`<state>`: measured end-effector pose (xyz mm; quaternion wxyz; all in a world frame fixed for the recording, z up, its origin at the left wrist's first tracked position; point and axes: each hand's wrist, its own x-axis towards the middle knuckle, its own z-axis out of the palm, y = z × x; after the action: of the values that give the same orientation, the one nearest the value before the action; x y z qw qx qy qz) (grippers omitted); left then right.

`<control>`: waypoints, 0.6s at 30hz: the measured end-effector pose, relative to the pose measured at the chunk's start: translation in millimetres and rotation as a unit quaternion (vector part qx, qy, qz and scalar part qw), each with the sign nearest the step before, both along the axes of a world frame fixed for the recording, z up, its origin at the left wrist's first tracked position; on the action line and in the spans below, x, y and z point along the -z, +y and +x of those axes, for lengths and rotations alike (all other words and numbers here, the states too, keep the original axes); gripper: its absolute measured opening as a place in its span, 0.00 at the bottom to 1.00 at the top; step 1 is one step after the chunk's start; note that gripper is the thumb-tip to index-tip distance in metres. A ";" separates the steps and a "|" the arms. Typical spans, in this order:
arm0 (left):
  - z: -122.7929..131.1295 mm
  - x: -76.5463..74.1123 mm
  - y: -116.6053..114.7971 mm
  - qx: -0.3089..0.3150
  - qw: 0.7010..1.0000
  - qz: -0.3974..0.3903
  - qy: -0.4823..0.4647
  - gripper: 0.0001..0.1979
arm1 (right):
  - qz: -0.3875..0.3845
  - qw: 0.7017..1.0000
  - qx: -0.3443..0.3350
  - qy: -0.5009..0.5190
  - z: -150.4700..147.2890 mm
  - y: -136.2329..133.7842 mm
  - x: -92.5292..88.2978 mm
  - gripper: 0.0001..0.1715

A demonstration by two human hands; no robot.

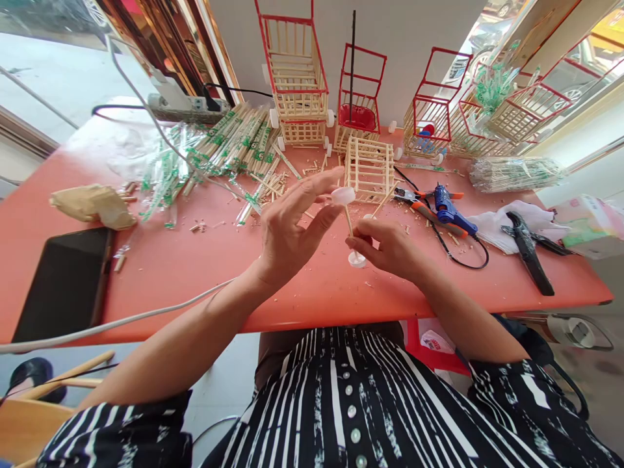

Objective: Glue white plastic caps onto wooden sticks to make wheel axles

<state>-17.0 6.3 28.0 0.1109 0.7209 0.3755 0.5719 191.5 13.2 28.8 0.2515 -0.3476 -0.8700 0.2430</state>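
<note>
My right hand (383,246) is closed round a thin wooden stick (349,222) that has a white round cap at each end. The upper cap (343,195) lies at the fingertips of my left hand (297,224), whose thumb and fingers are apart around it. Below my right fingers is the lower cap (357,260), just over the orange-red table. A second stick (385,200) slants up from near my right hand, with another white cap partly hidden at its lower end. Right behind the hands stands a small frame of wooden sticks (369,169).
Stick carts with red rims (299,68) line the back. Wrapped sticks (238,140) lie back left, a phone (65,279) at left. Pliers (424,211), a blue glue gun (451,209) and a black tool (529,250) lie right. A white cable (146,315) crosses the front left.
</note>
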 end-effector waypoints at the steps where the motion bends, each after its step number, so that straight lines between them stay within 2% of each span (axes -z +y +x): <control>1: -0.6 0.3 1.0 -0.004 1.000 -0.008 -0.010 0.17 | 0.004 1.000 -0.001 -0.006 1.9 -0.3 -5.0 0.19; 5: -1.5 1.4 4.7 -0.018 0.999 -0.028 -0.026 0.15 | 0.039 0.997 0.012 -0.067 17.4 -7.6 -32.5 0.18; 10: -0.2 0.8 5.7 -0.032 0.999 -0.032 -0.024 0.11 | 0.086 0.971 0.123 -0.185 64.5 -28.7 -65.4 0.24; 13: 0.3 1.7 6.2 -0.031 0.999 -0.033 -0.013 0.10 | 0.100 0.940 0.188 -0.266 97.9 -37.0 -67.0 0.27; 18: 0.7 8.7 10.9 -0.019 0.998 -0.052 0.000 0.10 | 0.013 0.902 0.255 -0.350 122.1 -31.1 -47.0 0.21</control>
<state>-16.3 17.2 19.3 0.1370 0.7070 0.4184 0.5534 313.6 -17.9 75.8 -0.0109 -0.6166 -0.7869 0.0220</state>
